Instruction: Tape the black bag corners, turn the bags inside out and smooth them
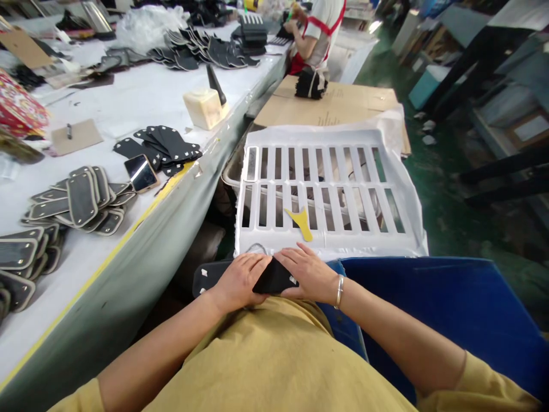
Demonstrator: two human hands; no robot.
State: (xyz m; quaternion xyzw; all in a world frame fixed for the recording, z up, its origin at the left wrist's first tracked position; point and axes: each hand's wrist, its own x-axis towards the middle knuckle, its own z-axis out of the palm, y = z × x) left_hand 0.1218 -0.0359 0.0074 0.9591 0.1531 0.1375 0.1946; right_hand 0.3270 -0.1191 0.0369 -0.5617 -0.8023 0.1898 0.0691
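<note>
A long black padded piece (275,277) with small white tabs lies close against my yellow shirt. My left hand (240,279) grips it left of the middle, fingers over the top. My right hand (307,273), with a bangle at the wrist, holds its right end, thumb along the near edge. The two hands' fingertips nearly meet over the piece. Just beyond them is a white slotted rack (326,183), on which a yellow forked piece (301,222) rests. A dark strip (252,165) sits at the rack's far left slot.
On the left, a white table (141,109) bears stacks of grey-edged pieces (81,197), black tabbed pieces (165,146), a phone (141,171) and a cream block (202,107). A blue bin (437,309) stands at right. Behind the rack are cardboard (355,103) and a person (319,34).
</note>
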